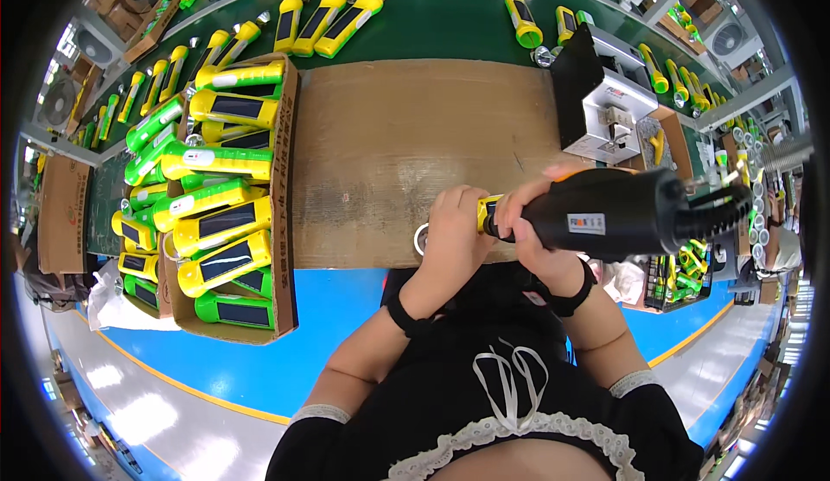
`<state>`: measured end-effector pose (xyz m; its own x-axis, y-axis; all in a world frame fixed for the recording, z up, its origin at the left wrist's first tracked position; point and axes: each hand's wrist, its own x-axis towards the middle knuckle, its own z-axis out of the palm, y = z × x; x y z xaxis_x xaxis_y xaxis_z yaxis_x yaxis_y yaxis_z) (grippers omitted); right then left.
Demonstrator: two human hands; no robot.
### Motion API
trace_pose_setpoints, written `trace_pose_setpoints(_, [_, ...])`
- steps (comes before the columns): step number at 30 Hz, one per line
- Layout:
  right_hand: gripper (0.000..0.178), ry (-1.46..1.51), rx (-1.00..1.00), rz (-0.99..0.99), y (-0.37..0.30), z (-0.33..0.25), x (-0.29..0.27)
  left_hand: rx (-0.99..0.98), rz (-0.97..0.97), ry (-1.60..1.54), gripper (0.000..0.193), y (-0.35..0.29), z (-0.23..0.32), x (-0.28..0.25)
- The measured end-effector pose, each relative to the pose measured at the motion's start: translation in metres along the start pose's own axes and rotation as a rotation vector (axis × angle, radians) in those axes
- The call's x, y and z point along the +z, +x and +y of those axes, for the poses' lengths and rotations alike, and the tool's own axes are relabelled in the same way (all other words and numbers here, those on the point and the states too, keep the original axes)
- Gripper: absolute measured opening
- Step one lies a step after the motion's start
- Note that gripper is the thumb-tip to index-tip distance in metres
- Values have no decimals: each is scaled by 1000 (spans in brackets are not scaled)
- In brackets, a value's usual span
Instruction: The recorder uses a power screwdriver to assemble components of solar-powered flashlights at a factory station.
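Left hand (456, 226): held back upward, forearm slanted inward; fingers closed around the flashlight.
Flashlight (483, 213): mostly covered by the hand, above the bench (415, 118), near its front edge, right of middle.
Right hand (538, 252): wrist bent inward, fingers curled about the front of the black corded tool (618, 209).
Tool nose: pointed at the flashlight; contact cannot be told.

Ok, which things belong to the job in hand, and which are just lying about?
Job in hand:
yellow flashlight, mostly hidden, in left hand
black corded tool, in right hand
flashlight carton, probably

Apparently lying about:
brown box, far left
white plastic bag
fan, upper right
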<state>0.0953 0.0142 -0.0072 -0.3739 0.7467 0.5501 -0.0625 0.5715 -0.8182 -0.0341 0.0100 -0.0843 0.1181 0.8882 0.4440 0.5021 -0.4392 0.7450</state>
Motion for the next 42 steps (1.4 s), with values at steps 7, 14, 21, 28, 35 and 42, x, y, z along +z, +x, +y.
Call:
trace_pose_setpoints(7, [55, -43, 15, 82, 2, 1, -9, 9, -16, 113, 44, 5, -4, 9])
trace_pose_setpoints(14, [67, 240, -280, 593, 9, -58, -75, 8, -59, 257, 44, 4, 16, -2])
trace_pose_setpoints(21, [61, -177, -275, 878, 10, -42, -169, 30, -132, 228, 44, 2, 42, 21])
trace_pose_setpoints(28, [58, -187, -279, 822, 27, -7, -184, 79, -246, 292, 51, 19, 53, 31])
trace_pose_setpoints(35, [58, -253, -216, 799, 31, 18, -187, 240, -535, 285, 54, 94, 101, 14])
trace_pose_setpoints(42, [38, -174, -81, 786, 33, 8, -188, 403, -635, 121, 39, 183, 143, 34])
